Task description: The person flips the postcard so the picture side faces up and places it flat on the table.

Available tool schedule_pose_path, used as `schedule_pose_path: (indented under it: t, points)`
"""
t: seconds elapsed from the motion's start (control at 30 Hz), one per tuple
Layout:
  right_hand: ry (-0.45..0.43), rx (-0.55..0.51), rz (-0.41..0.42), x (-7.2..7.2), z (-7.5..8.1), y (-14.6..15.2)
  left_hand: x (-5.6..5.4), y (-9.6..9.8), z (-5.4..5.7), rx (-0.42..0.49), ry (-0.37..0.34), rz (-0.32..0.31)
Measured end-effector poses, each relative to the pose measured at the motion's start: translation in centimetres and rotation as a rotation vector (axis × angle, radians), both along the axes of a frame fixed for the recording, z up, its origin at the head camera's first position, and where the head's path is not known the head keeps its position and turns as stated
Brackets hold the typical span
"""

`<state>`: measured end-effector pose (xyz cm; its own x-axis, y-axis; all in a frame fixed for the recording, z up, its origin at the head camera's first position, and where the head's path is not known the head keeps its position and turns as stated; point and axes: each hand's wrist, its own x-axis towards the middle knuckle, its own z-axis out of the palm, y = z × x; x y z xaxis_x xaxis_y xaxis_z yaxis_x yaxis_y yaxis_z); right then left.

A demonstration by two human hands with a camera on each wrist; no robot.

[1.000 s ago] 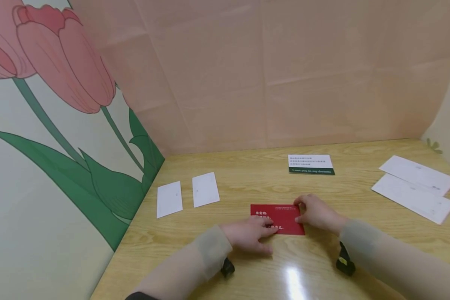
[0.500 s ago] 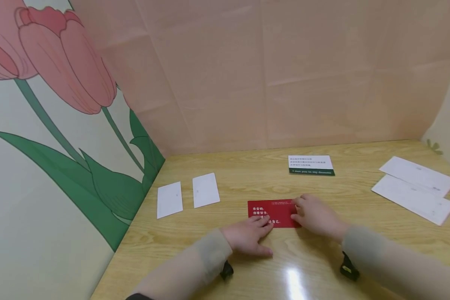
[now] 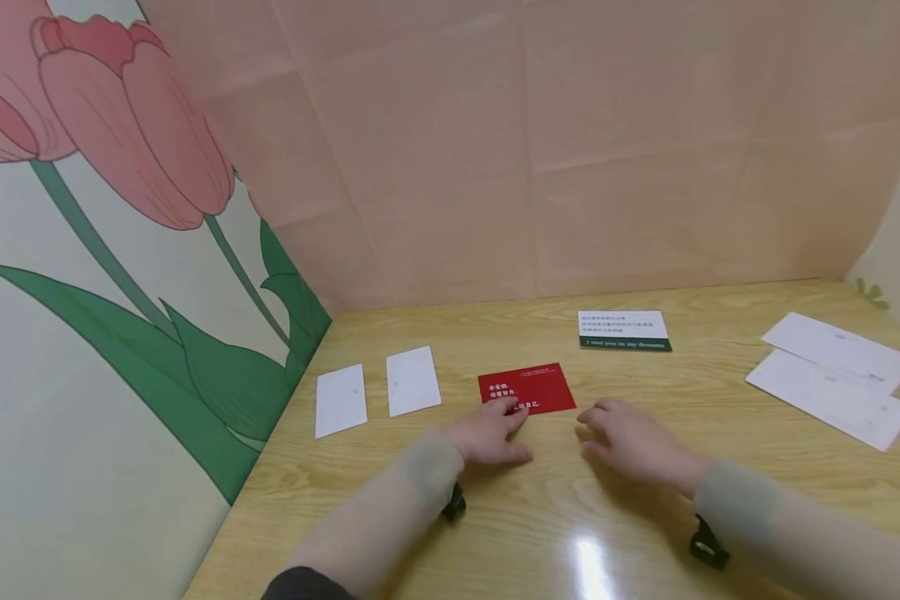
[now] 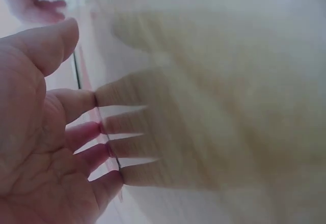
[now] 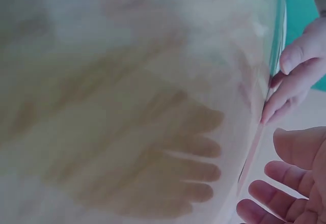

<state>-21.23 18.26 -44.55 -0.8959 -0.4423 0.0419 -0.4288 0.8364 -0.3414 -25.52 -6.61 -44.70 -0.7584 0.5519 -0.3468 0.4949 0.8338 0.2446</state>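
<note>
A red card [image 3: 542, 387] with white lettering lies flat on the wood-grain table [image 3: 525, 517], slightly turned. The fingertips of my left hand [image 3: 487, 435] rest on its near left part and cover some of the printing. In the left wrist view, the spread fingers of the left hand [image 4: 41, 127] touch down at their tips. My right hand [image 3: 640, 443] is just right of the card's near corner, apart from it. Nothing is between its loosely bent fingers, as the right hand [image 5: 298, 183] in the right wrist view also shows.
Two white cards, a left one [image 3: 341, 401] and a right one [image 3: 413, 382], lie at the left. A white-and-green card [image 3: 622, 330] lies farther back. Two overlapping white cards, an upper one [image 3: 840, 348] and a lower one [image 3: 825, 396], are at the right.
The red card has slid away from me and to the left, turning a little. My left hand has moved with it. My right hand has let go of its right edge.
</note>
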Motion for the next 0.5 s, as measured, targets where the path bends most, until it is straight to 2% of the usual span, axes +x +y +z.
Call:
schedule_pose_path:
  t: [0.17,0.3,0.5]
  points:
    - [0.044,-0.01,-0.005,-0.2,-0.3,2.4,-1.8,-0.1,-0.5,0.012,0.013,0.075]
    - [0.077,-0.022,-0.041,-0.4,-0.5,4.8,-3.1,-0.1,-0.5,0.012,0.025,0.1]
    - [0.065,0.02,-0.133,-0.9,-0.7,9.4,-4.5,-0.2,-0.1,-0.046,0.076,0.117]
